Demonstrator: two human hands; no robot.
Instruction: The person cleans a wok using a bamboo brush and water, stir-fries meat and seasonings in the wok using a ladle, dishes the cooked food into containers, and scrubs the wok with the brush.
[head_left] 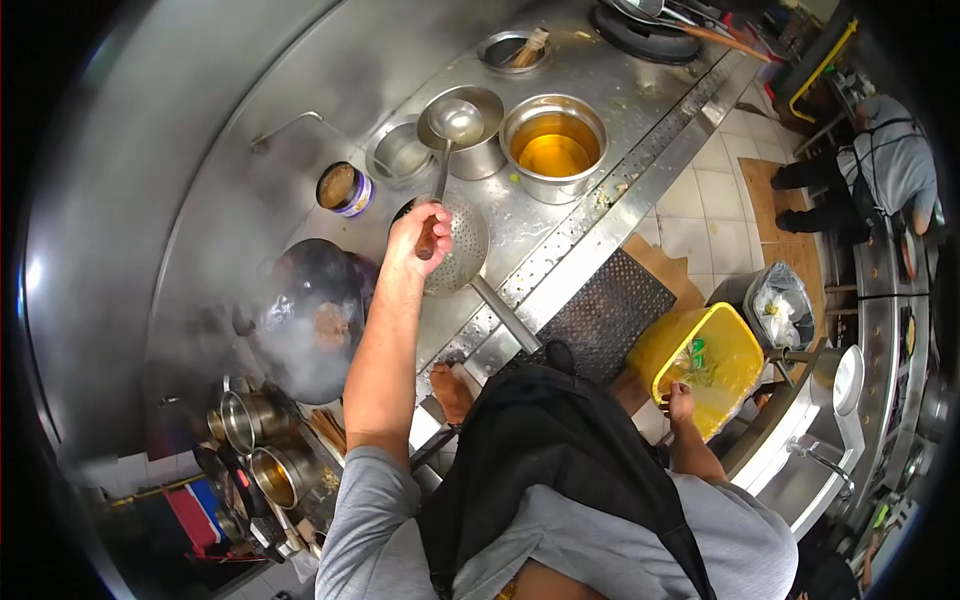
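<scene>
My left hand (421, 240) is closed around the wooden handle (427, 243) of a long ladle. The ladle's round metal bowl (457, 121) hangs over a steel pot (482, 158). Below that hand, a perforated strainer (462, 245) lies on the steel counter, its long handle reaching past the front edge. To the left stands a dark wok (312, 320) with steam rising and some brownish food inside. My right hand (679, 403) hangs low at my side, fingers loosely bent, nothing visible in it. In view it overlaps the rim of a yellow bin (660, 345).
A pot of amber liquid (555, 150), a shallow steel bowl (400, 152) and an open tin (345, 188) stand on the counter. More pots (272, 475) crowd the lower left. A lined bin (780, 305) and sink (815, 470) are right. Another person (885, 160) works farther off.
</scene>
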